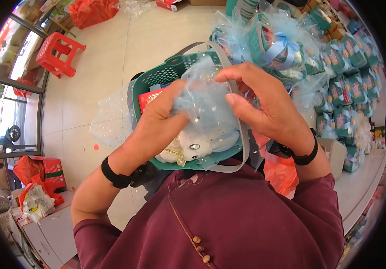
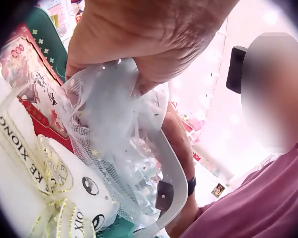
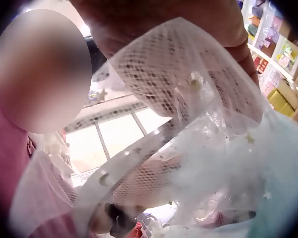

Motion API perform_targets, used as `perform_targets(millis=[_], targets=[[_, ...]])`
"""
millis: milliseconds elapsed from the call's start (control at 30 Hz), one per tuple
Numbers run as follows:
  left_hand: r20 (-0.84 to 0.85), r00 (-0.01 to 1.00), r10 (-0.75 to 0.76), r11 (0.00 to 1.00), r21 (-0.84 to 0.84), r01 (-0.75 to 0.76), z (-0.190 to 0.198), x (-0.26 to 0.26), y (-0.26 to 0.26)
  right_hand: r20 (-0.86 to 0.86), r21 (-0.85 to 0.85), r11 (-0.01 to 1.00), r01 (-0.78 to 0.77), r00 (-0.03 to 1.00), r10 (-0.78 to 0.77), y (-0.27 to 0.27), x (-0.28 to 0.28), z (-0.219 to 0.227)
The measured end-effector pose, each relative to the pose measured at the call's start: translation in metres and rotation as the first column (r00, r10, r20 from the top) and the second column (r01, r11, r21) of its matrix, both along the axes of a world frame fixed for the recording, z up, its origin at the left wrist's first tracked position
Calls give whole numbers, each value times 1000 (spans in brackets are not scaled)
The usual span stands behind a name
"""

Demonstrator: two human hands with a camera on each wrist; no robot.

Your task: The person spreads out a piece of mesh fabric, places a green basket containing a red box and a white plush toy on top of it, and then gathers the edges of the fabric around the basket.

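My left hand (image 1: 157,112) pinches a bunch of sheer pale-blue tulle (image 1: 204,105) over a green plastic basket (image 1: 146,80). Seen from the left wrist, the tulle (image 2: 111,99) gathers between thumb and fingers and spreads below. My right hand (image 1: 269,101) is at the tulle's other side, beside the grey basket handle (image 1: 245,152), its thumb and index finger apart. Star-dotted netting (image 3: 154,64) covers part of that hand in the right wrist view. Inside the basket are a white plush toy (image 1: 195,145) with a printed ribbon (image 2: 52,191) and a red box (image 1: 148,96).
Finished-looking green baskets with blue bows (image 1: 282,49) stand close at the upper right, with rows of similar small baskets (image 1: 345,94) behind. A red stool (image 1: 61,54) is on the tiled floor at left. Red bags (image 1: 32,172) lie on a cabinet (image 1: 52,228) at lower left.
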State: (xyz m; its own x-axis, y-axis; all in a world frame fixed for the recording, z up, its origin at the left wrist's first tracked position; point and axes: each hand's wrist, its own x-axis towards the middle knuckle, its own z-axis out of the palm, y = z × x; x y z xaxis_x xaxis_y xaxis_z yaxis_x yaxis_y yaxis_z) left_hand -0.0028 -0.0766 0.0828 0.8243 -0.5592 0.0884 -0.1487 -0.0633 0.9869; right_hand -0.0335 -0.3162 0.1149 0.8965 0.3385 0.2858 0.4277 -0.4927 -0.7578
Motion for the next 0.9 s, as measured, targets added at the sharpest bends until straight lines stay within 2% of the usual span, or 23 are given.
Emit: perform_targets(millis=[67, 167, 267, 300, 333, 367, 467, 533, 567, 633, 667, 767, 867, 900], targets=[[287, 946, -148, 978, 183, 97, -13, 8, 14, -103, 44, 999, 15, 995, -10, 0, -3, 0], [311, 935, -169, 953, 295, 74, 0, 2, 14, -268, 130, 992, 5, 963, 30, -2, -4, 4], [378, 919, -115, 962, 272, 9, 0, 2, 16, -250, 101, 995, -1, 968, 27, 1, -4, 7], [185, 981, -52, 977, 211, 13, 4, 0, 17, -243, 127, 992, -19, 969, 50, 2, -4, 6], [-19, 1000, 1, 989, 150, 2, 11, -2, 18, -234, 153, 988, -37, 969, 72, 3, -4, 4], [-225, 974, 41, 996, 91, -21, 15, -3, 19, -225, 178, 983, -55, 970, 95, 4, -4, 3], [-252, 966, 51, 998, -30, -60, -2, 3, 25, -277, 209, 977, -39, 956, 97, 4, -4, 4], [75, 997, 33, 999, 32, -35, 1, 3, 19, -319, 258, 966, -32, 941, 117, 4, -4, 2], [237, 971, 14, 997, 66, -31, 2, 4, 17, -339, 282, 959, -28, 932, 127, 3, -4, 2], [364, 906, -218, 964, 227, 141, 7, 6, 22, -376, 282, 959, -26, 917, 135, 3, -4, 3], [409, 849, -334, 925, 314, 213, 9, 7, 24, -394, 281, 959, -25, 909, 139, 3, -4, 4], [383, 883, -273, 936, 319, 151, 15, 4, 23, -411, 391, 920, -1, 895, 175, 7, -4, 2], [312, 919, -240, 942, 304, 143, 17, -6, 19, -428, 439, 898, -4, 878, 214, 8, -4, 1], [340, 910, -237, 936, 332, 120, 16, -8, 17, -433, 445, 895, 1, 876, 214, 8, -4, 2]])
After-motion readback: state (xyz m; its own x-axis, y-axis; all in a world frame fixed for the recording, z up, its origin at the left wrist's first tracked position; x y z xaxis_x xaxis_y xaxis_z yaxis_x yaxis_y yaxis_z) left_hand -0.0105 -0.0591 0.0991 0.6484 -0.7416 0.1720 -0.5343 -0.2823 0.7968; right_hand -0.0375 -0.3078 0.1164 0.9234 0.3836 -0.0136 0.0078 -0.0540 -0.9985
